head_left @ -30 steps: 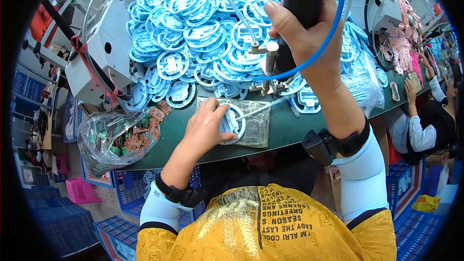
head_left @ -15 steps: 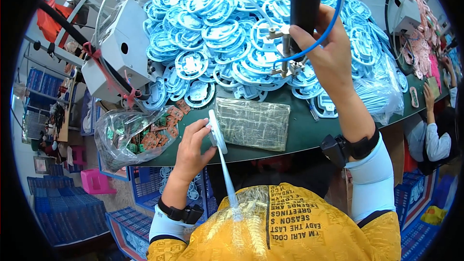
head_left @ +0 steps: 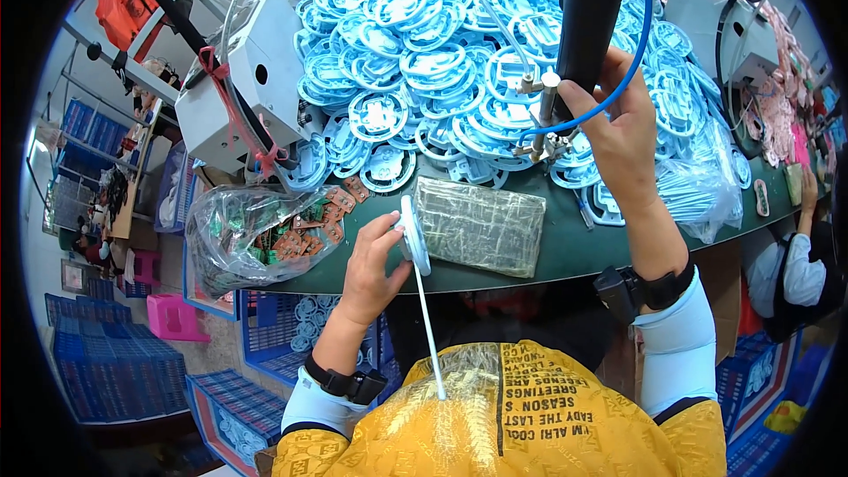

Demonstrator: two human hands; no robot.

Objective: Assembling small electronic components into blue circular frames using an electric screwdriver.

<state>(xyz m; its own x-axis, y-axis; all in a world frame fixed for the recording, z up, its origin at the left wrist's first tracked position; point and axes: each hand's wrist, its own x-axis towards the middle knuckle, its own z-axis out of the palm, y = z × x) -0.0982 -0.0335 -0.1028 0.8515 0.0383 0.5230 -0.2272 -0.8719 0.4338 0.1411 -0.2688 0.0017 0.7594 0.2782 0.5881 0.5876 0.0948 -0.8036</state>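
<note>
pinching a pale blue disc (head_left: 415, 238) by its edge, the left hand (head_left: 371, 269) held it upright just left of a tape-wrapped slab (head_left: 481, 228), its slim stem (head_left: 428, 318) slanting toward the wearer's chest; whether it touched the green table (head_left: 574, 252) could not be told. the right hand (head_left: 625, 128) curled around a black tool (head_left: 590, 26), some fingers hidden behind it. handling it well probably called for a light, steady rim grip, with the stem free of the shirt (head_left: 574, 424). the disc looked like smooth, rigid plastic, the slab flat and glossy with wrinkles. a crinkled clear bag (head_left: 216, 234) sagged around small, flat orange-brown boards (head_left: 296, 246), and similar ring-shaped pieces (head_left: 397, 44) lay heaped beyond.
</note>
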